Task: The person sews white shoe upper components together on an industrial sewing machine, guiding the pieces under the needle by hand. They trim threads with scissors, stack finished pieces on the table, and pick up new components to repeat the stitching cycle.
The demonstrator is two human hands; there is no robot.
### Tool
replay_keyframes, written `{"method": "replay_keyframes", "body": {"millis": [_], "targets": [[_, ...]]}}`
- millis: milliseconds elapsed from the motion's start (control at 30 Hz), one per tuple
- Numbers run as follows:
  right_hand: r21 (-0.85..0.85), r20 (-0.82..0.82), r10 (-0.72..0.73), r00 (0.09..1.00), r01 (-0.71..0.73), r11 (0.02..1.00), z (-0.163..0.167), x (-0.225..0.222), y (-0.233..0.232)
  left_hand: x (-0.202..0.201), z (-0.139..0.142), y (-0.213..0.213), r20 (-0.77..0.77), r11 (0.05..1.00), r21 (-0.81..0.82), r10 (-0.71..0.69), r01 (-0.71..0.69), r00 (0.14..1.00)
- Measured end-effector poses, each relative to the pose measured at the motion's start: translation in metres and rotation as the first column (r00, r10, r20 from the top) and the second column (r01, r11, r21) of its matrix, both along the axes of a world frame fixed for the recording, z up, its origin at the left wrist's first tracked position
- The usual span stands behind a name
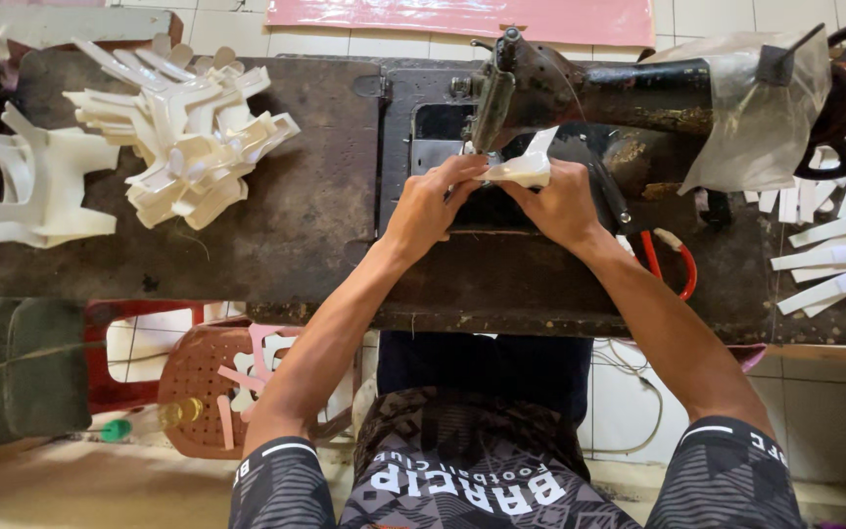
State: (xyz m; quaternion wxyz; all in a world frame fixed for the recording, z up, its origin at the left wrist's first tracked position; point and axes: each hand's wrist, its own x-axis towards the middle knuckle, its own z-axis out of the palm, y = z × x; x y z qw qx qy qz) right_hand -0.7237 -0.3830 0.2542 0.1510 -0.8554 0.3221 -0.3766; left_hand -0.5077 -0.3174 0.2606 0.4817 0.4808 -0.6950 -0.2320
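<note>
A small white cut piece (521,168) lies under the needle of an old black sewing machine (589,93). My left hand (430,204) pinches its left end with thumb and fingers. On its right side my right hand (562,204) grips the same piece, fingers curled over it. Both hands rest on the machine bed, just in front of the presser foot. Part of the piece is hidden under my fingers.
A heap of white cut pieces (188,122) sits on the dark worn table (286,225) at left, more stacked at far left (22,186). Red-handled scissors (673,260) lie right of my hand. White strips (829,260) lie at far right. A red basket (217,382) stands below.
</note>
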Motion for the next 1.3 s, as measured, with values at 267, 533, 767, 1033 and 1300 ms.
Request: {"method": "replay_keyframes", "body": {"millis": [267, 533, 767, 1033, 1300], "targets": [[0.001, 0.014, 0.067, 0.998, -0.067, 0.998, 0.005, 0.001, -0.008, -0.003, 0.010, -0.003, 0.051, 0.991, -0.127, -0.021, 0.028, 0.998], [0.058, -0.012, -0.018, 1.000, 0.019, 0.998, -0.001, -0.013, -0.019, -0.014, 0.018, -0.012, 0.171, 0.979, -0.201, 0.013, 0.022, 0.985], [0.062, 0.041, -0.025, 0.999, 0.023, 0.998, 0.014, -0.022, -0.016, -0.026, 0.006, -0.031, 0.304, 0.957, -0.267, -0.025, 0.110, 0.952], [0.053, 0.076, 0.068, 0.995, -0.072, 0.996, 0.032, -0.026, -0.026, -0.035, 0.000, -0.045, 0.143, 0.986, -0.164, 0.064, -0.041, 0.988], [0.128, 0.145, 0.066, 0.987, -0.085, 0.988, 0.036, -0.036, -0.025, -0.041, 0.016, -0.040, 0.146, 0.969, -0.231, -0.060, 0.093, 0.988]]}}
